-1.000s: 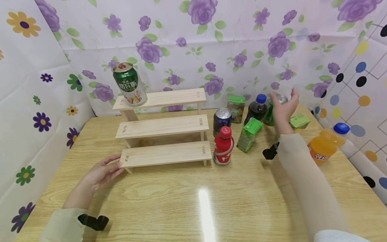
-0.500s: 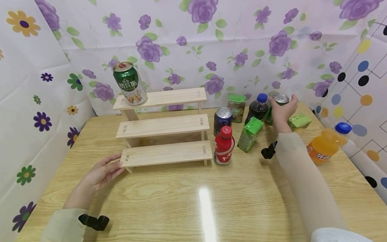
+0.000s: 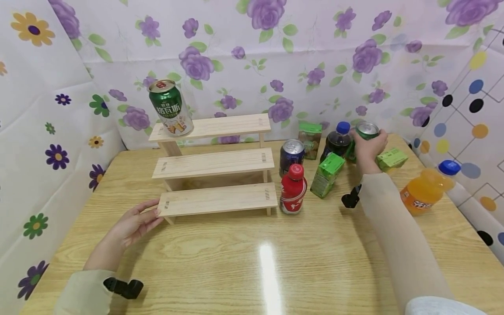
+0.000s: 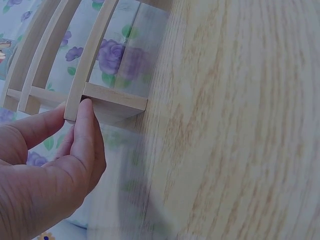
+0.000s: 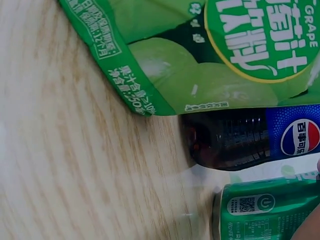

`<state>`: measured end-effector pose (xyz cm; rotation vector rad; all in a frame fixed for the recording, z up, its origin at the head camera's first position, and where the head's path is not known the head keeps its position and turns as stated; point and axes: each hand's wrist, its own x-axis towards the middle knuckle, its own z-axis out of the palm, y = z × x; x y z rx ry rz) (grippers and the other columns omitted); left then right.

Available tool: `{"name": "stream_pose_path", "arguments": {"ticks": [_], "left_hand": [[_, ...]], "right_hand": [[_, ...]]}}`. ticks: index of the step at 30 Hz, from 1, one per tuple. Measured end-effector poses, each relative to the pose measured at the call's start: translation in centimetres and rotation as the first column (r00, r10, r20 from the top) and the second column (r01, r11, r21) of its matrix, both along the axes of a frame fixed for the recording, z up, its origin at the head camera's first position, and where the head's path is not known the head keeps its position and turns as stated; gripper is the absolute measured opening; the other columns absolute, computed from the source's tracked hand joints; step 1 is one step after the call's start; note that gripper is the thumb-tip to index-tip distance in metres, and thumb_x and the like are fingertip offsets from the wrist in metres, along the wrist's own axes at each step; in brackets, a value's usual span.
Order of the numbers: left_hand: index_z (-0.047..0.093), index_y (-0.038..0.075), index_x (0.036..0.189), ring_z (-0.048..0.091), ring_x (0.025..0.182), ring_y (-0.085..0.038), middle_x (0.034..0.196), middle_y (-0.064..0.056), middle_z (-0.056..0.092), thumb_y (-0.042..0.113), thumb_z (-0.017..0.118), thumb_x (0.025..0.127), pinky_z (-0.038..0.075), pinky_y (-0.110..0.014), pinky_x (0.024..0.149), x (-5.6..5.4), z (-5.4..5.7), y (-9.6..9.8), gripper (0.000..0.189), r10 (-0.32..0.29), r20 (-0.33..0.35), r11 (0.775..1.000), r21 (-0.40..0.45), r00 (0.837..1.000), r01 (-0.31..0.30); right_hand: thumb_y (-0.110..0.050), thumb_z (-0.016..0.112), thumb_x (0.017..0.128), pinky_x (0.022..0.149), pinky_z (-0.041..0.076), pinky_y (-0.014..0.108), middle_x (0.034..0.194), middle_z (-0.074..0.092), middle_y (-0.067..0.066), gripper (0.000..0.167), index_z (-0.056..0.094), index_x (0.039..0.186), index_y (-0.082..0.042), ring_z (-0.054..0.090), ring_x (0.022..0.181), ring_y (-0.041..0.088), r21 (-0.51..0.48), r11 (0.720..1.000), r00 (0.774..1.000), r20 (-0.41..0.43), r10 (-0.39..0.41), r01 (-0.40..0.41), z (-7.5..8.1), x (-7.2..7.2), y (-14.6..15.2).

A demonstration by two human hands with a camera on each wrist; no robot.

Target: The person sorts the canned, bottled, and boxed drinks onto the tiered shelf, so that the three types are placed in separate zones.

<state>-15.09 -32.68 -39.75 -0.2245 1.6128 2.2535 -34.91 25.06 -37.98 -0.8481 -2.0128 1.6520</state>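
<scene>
At the back right, my right hand (image 3: 370, 151) grips a green drink can (image 3: 367, 130) round its upper part. In the right wrist view the can (image 5: 250, 210) looks upright on the table; only a bit of the hand shows at the edge. My left hand (image 3: 135, 225) pinches the left end of the lowest board of a three-tier wooden shelf (image 3: 216, 200), thumb and fingers on either side of the board (image 4: 82, 82). A green and white can (image 3: 170, 107) stands at the left of the top tier.
Right of the shelf stand a dark blue can (image 3: 292, 155), red bottle (image 3: 293, 190), brown-green carton (image 3: 309, 139), green grape juice carton (image 3: 327, 175) and Pepsi bottle (image 3: 336, 142). A green carton (image 3: 391, 159) and an orange soda bottle (image 3: 425, 190) lie further right. Flowered cloth covers the walls.
My right hand, spread above and around the green can a second ago, has lowered and closed its fingers round it. The left hand keeps its place on the shelf.
</scene>
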Motion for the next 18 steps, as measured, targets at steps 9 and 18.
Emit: {"name": "stream_pose_path", "arguments": {"ticks": [9, 18], "left_hand": [[0.053, 0.016, 0.11, 0.066, 0.091, -0.012, 0.101, -0.003, 0.062, -0.004, 0.048, 0.096, 0.057, -0.02, 0.084, 0.12, -0.04, 0.06, 0.025, -0.002, -0.003, 1.0, 0.012, 1.0, 0.002], [0.056, 0.018, 0.108, 0.066, 0.09, -0.012, 0.101, -0.003, 0.061, -0.004, 0.049, 0.096, 0.057, -0.019, 0.084, 0.1, -0.12, -0.07, 0.026, 0.002, 0.005, 1.0, 0.009, 1.0, -0.002]], "right_hand": [[-0.026, 0.075, 0.081, 0.119, 0.022, 0.023, 0.152, 0.026, 0.006, 0.087, 0.021, 0.149, -0.016, 0.024, 0.14, 0.017, 0.017, 0.999, 0.999, 0.029, 0.034, -0.035, -0.08, 0.0, 0.21], [-0.023, 0.075, 0.082, 0.119, 0.025, 0.028, 0.153, 0.026, 0.003, 0.085, 0.022, 0.148, -0.018, 0.025, 0.14, 0.017, 0.004, 0.999, 0.997, 0.063, 0.052, -0.052, 0.26, 0.04, 0.21]]}}
